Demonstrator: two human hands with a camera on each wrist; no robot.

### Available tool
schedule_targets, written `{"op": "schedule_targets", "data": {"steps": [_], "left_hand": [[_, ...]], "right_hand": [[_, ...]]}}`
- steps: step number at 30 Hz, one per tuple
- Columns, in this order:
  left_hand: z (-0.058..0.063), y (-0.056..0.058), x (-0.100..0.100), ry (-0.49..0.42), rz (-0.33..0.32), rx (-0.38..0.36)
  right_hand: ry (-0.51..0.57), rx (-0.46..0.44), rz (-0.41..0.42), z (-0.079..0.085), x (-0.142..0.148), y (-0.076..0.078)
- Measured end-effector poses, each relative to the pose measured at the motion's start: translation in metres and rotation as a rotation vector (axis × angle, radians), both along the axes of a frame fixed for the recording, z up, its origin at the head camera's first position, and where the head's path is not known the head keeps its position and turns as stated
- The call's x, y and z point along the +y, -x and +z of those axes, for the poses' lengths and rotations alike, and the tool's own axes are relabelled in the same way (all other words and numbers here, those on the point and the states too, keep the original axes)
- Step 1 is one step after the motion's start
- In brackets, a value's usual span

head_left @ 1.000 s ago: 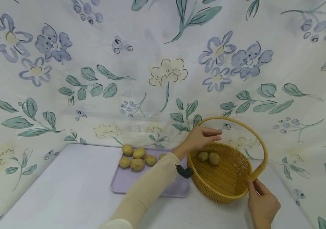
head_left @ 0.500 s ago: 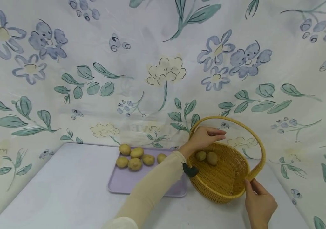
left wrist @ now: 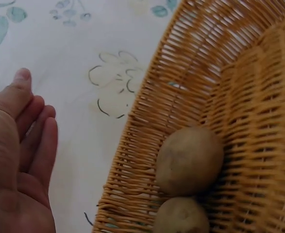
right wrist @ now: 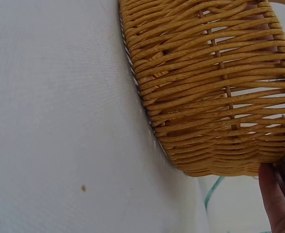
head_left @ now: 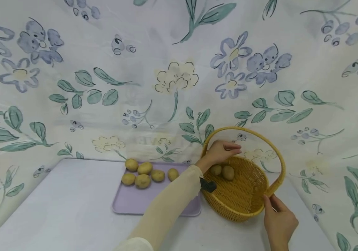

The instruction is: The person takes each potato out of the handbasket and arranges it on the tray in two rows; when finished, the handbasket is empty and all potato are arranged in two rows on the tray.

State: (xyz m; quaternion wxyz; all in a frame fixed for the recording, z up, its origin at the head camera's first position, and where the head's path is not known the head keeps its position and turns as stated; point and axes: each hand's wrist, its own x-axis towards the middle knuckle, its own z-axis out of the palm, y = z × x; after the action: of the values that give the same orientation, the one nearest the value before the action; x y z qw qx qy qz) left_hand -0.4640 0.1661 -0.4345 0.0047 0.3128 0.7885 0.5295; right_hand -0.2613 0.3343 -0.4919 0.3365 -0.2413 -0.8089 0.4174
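A yellow-brown wicker basket [head_left: 240,198] with a tall arched handle [head_left: 262,136] stands on the right of the table. Two potatoes [head_left: 228,172] lie inside it, against the far left wall. My left hand [head_left: 218,152] hovers over the basket's back left rim under the handle, holding nothing. In the left wrist view its fingers [left wrist: 47,150] are loosely straight, apart from the basket wall. At the basket's right side, by the foot of the handle, my right hand [head_left: 280,221] pinches the rim between thumb and fingers. The right wrist view shows that grip at its edge.
Left of the basket lies a lilac tray [head_left: 128,205] with several potatoes [head_left: 142,181] toward its back. The left forearm [head_left: 171,202] crosses over its right part. A floral cloth [head_left: 154,42] hangs behind the white table [head_left: 59,209].
The head view has turned slightly right, so everything sits further left in it. My left hand has shifted slightly rightward relative to the basket. My right hand keeps its pinch on the rim.
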Motion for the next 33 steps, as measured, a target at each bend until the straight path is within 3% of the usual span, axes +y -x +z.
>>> {"op": "schedule_targets", "data": {"steps": [7, 19, 24, 33], "left_hand": [[-0.018, 0.010, 0.001, 0.034, 0.000, 0.031], [-0.029, 0.008, -0.001, 0.447, -0.093, 0.034], [-0.031, 0.006, -0.002, 0.501, -0.125, -0.041], [-0.032, 0.006, 0.000, 0.594, -0.143, -0.003]], "right_hand": [[-0.012, 0.010, 0.004, -0.002, 0.001, 0.001], [-0.053, -0.009, 0.000, 0.002, 0.000, 0.000], [-0.050, -0.025, 0.002, 0.003, -0.001, -0.001], [-0.065, -0.030, -0.006, 0.004, -0.001, 0.000]]}}
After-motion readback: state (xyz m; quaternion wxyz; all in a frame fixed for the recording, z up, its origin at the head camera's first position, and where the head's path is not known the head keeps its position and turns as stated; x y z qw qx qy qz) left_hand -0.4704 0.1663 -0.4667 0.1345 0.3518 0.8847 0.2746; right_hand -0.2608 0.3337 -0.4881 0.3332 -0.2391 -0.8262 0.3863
